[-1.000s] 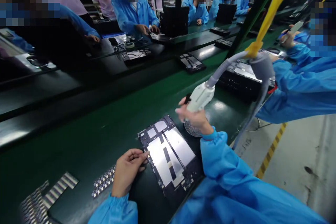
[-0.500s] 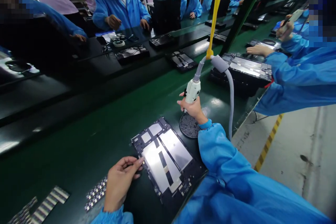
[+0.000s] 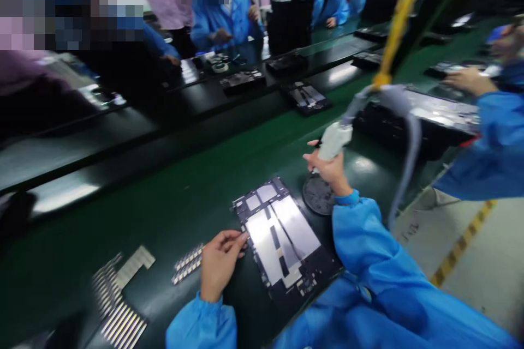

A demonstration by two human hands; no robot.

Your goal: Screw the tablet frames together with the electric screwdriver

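Head view: an open tablet lies flat on the green table, between the two hands. Its left edge is right at the fingertips of the left hand. That thumb and pointing finger come together at the edge, and the other fingers are curled in. I cannot tell if they pinch something tiny or just touch the tablet. The right hand is well off the tablet's far right corner, with its fingers wrapped around a white power screwdriver.

The screwdriver is blurry, and its tip is hard to see by the hand. It is over a round black dish, partly hidden by the hand and sleeve. What is in the dish is too smudgy to tell. Some strips of little parts go behind the left hand.

The tablet is thin and black, with big shiny silver plates. Two small silver patches sit near its far end. Dark stripes run down the middle, and tiny bits dot the near end.

Farther off, a blurry gray cord hangs from a yellow strap.
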